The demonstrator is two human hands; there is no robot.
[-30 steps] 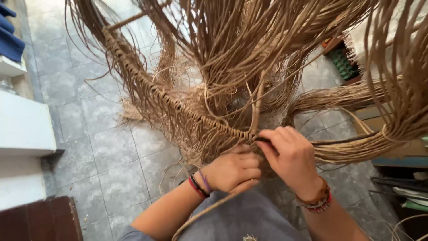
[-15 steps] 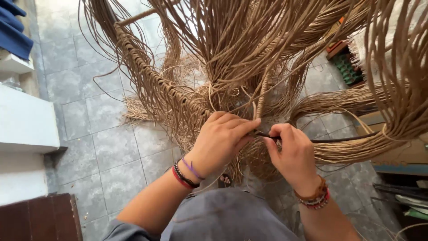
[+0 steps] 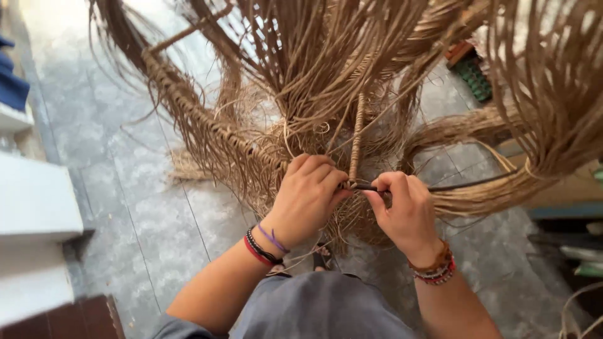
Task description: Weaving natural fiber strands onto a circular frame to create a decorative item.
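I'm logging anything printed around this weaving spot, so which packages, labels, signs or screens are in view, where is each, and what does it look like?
No clear package, label, sign or screen.
Green crate: upper right floor, behind the fibres, ribbed, partly hidden.
Flat items: right edge, stacked, pale and dark, too blurred to identify.

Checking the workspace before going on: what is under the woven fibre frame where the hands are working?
Grey floor tiles show beneath the frame. Under the left hand and right hand, hanging fibre covers the floor.
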